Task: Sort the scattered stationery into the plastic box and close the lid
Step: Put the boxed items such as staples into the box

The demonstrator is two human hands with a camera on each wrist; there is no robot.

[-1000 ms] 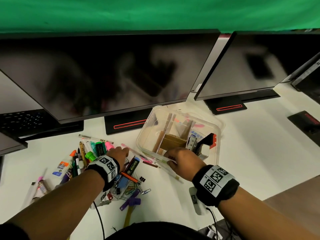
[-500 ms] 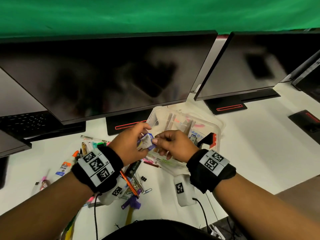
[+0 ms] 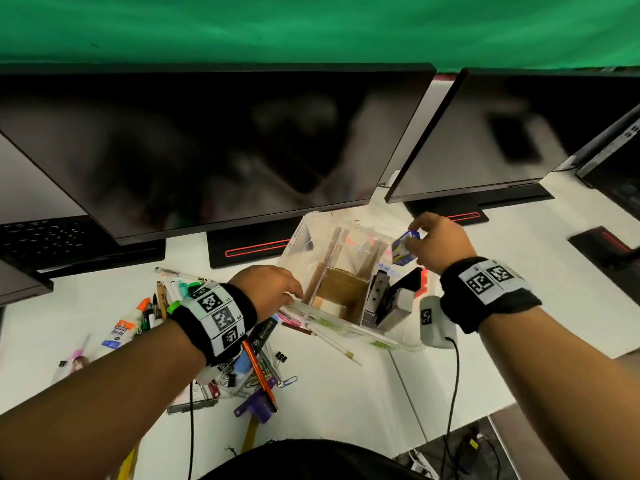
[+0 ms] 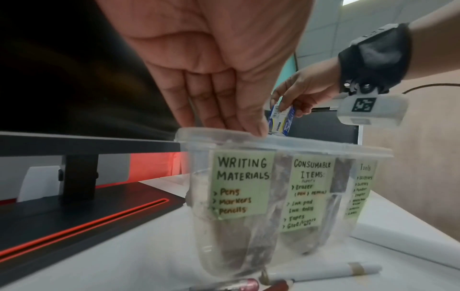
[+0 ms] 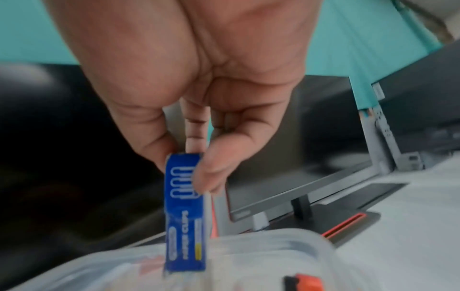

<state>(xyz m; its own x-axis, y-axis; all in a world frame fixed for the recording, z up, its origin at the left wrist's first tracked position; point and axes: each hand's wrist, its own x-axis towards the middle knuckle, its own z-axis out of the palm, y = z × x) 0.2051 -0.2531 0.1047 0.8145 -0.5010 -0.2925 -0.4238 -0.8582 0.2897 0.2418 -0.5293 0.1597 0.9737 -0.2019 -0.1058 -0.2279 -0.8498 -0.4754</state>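
Observation:
The clear plastic box (image 3: 300,237) with cardboard dividers stands open in the middle of the desk; its front wall (image 4: 273,196) carries green labels. My right hand (image 3: 420,237) pinches a small blue paper clip box (image 3: 403,249) just above the plastic box's far right part. In the right wrist view the thumb and fingers (image 5: 206,173) hold the paper clip box (image 5: 185,212) upright over the rim (image 5: 273,242). My left hand (image 3: 287,292) rests with straight fingers (image 4: 224,110) on the near left rim. A black and orange stapler (image 3: 408,282) lies inside.
Scattered pens and markers (image 3: 166,299), a glue bottle (image 3: 121,329), an orange pencil (image 3: 258,372), binder clips (image 3: 281,356) and a white pen (image 3: 337,344) lie left of and before the box. Two monitors (image 3: 207,150) (image 3: 519,133) stand close behind. The desk edge (image 3: 502,407) runs at the front right.
My left hand lifted the paper clip box from the pile and passed it to my right hand, which carried it right over the plastic box. The left hand then dropped to the box's rim.

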